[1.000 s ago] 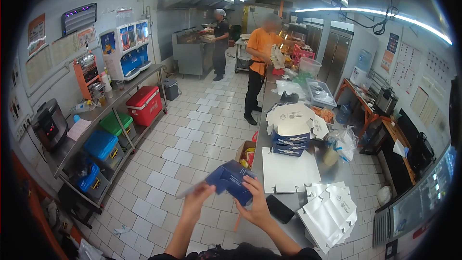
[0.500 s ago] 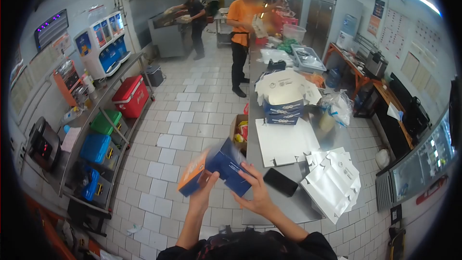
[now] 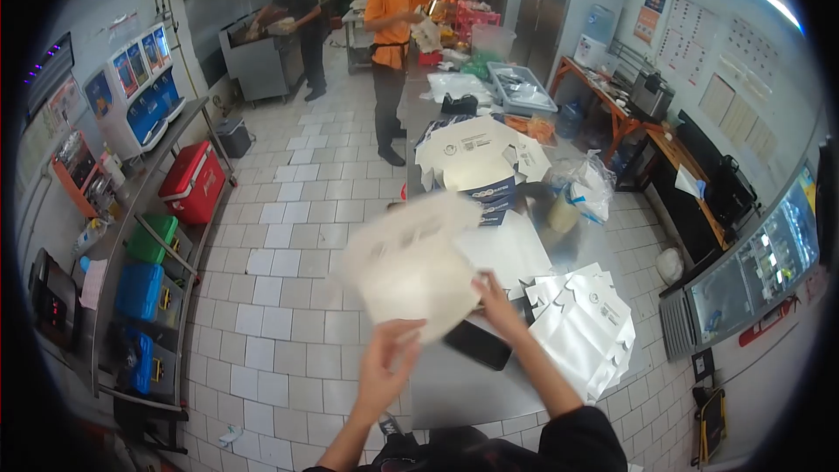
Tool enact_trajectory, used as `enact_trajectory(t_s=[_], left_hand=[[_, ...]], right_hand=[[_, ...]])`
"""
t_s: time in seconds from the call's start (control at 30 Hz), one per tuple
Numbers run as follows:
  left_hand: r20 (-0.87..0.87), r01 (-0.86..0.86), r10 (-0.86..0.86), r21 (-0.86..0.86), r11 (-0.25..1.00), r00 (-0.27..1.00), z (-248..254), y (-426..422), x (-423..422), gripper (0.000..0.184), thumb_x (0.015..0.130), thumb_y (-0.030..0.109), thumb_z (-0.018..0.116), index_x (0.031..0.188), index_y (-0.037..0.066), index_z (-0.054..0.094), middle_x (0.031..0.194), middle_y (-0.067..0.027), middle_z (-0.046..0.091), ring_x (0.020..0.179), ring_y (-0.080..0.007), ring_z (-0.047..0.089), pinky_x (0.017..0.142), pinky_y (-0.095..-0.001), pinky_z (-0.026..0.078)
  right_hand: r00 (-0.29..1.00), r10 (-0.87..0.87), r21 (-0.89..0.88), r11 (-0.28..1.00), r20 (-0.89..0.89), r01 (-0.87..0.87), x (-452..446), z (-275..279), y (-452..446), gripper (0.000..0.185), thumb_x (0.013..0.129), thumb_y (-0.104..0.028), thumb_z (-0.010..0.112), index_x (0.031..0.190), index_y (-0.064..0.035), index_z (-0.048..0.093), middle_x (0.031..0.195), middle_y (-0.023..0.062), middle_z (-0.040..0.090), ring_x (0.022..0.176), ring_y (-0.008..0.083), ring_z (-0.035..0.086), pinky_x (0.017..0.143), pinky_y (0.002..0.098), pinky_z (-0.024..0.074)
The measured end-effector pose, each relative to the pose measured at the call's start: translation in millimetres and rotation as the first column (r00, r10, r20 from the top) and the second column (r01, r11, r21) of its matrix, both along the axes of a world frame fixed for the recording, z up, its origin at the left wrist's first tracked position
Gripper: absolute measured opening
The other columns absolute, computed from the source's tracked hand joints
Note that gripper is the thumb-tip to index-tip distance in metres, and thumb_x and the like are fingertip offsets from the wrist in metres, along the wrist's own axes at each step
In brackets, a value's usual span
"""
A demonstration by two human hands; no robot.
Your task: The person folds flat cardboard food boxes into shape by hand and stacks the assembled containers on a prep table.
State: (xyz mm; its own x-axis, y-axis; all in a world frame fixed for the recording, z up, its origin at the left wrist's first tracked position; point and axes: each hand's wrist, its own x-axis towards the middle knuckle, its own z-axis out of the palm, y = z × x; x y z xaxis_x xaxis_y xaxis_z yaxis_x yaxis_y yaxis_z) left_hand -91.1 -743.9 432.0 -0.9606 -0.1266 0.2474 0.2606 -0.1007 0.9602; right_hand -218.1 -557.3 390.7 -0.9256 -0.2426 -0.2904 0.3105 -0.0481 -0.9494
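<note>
A cardboard food box point(image 3: 411, 267), smeared by motion, is up in front of me with its white inside and a printed flap showing. The fingers of my left hand point(image 3: 391, 367) are closed on its near edge. At its right side, my right hand point(image 3: 500, 308) grips the edge. Just below the box, a black phone point(image 3: 478, 345) lies on the steel table point(image 3: 454, 398). Flat white box blanks point(image 3: 581, 332) are piled to the right of my right hand. Beyond my hands stands a stack of opened blue-and-white boxes point(image 3: 468, 153).
A person in an orange shirt point(image 3: 391, 13) stands at the table's far left side; another in dark clothes point(image 3: 301, 22) works at a grey unit farther back. Shelving with a red cooler point(image 3: 194, 182) lines the left wall. A plastic bag point(image 3: 590, 188) sits on the table's right edge.
The box has turned from its blue and orange outside to its white inside, with its flap spread. Both hands have shifted their hold. The view has swung to the right.
</note>
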Motion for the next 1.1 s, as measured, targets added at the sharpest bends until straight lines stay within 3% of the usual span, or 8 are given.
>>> enact_trajectory(t_s=[0.1,0.23,0.4,0.57,0.7,0.83,0.93,1.1], left_hand=[[0.021,-0.353,0.366,-0.219,0.910,0.930,-10,-29,-63,0.037,0.089,0.017,0.053,0.120,-0.001,0.042,0.116,-0.0154,0.052,0.105,-0.0218,0.053,0.089,-0.0338,0.044],[0.425,-0.074,-0.005,0.169,0.983,0.905,6,-36,-192,0.083,0.081,0.053,0.052,0.138,0.004,0.017,0.131,-0.0200,0.035,0.116,-0.0325,0.044,0.088,-0.0429,0.045],[0.267,-0.061,0.117,-0.211,0.976,0.956,-32,-17,-324,0.056,0.085,0.024,0.044,0.134,0.008,0.021,0.119,-0.0251,0.043,0.099,-0.0360,0.055,0.067,-0.0460,0.055],[0.306,-0.127,0.251,-0.374,0.919,0.918,-53,6,-415,0.045,0.083,0.016,0.038,0.125,0.004,0.030,0.111,-0.0259,0.049,0.094,-0.0371,0.057,0.063,-0.0479,0.054],[0.259,-0.080,0.433,-0.778,0.624,0.864,-128,-7,-482,0.044,0.082,0.023,0.042,0.122,0.002,0.042,0.111,-0.0274,0.052,0.097,-0.0403,0.056,0.075,-0.0589,0.045],[0.361,-0.012,0.362,-0.693,0.721,0.860,-128,8,-472,0.052,0.082,0.037,0.047,0.122,0.003,0.045,0.120,-0.0271,0.048,0.107,-0.0386,0.050,0.084,-0.0625,0.034],[0.617,-0.005,0.088,-0.134,0.991,0.782,-94,23,-445,0.067,0.079,0.049,0.052,0.128,0.005,0.037,0.129,-0.0181,0.040,0.117,-0.0341,0.040,0.087,-0.0603,0.034],[0.408,-0.191,0.269,-0.222,0.956,0.872,-98,19,-396,0.071,0.082,0.050,0.050,0.134,0.005,0.032,0.132,-0.0159,0.041,0.121,-0.0295,0.038,0.097,-0.0516,0.029]], right_hand=[[0.988,-0.055,-0.260,0.965,-0.142,0.016,-96,3,22,0.048,0.089,-0.029,0.051,0.124,-0.0038,0.029,0.108,0.0158,0.049,0.097,0.0232,0.053,0.074,0.0386,0.0526],[0.940,-0.041,-0.172,0.985,-0.339,-0.018,-148,18,24,0.038,0.093,-0.028,0.046,0.122,-0.0073,0.034,0.111,0.0136,0.051,0.101,0.0219,0.053,0.083,0.0400,0.0489],[0.908,0.043,-0.237,0.959,-0.416,-0.154,-168,25,74,0.054,0.090,-0.028,0.051,0.135,-0.0108,0.027,0.119,0.0166,0.047,0.106,0.0224,0.051,0.089,0.0390,0.0457],[0.810,0.067,0.328,0.931,-0.583,0.159,-121,16,178,0.057,0.085,-0.028,0.060,0.132,-0.0089,0.035,0.130,0.0130,0.041,0.110,0.0257,0.050,0.091,0.0373,0.0425],[0.958,0.109,0.560,0.826,-0.265,0.061,-30,-12,249,0.054,0.081,-0.028,0.064,0.125,-0.0051,0.043,0.119,0.0136,0.049,0.106,0.0249,0.051,0.090,0.0377,0.0415],[0.906,0.376,0.773,0.627,-0.194,-0.094,78,-86,248,0.087,0.065,-0.048,0.074,0.130,-0.0017,0.036,0.132,0.0272,0.030,0.122,0.0439,0.029,0.099,0.0522,0.0298],[0.870,0.490,0.987,0.156,-0.048,-0.033,122,-114,215,0.094,0.062,-0.050,0.072,0.134,-0.0056,0.031,0.140,0.0256,0.021,0.129,0.0450,0.018,0.098,0.0627,0.0211],[0.875,0.460,0.898,0.434,-0.148,-0.076,115,-108,244,0.082,0.063,-0.049,0.071,0.130,-0.0121,0.041,0.137,0.0220,0.028,0.127,0.0412,0.026,0.097,0.0579,0.0257]])
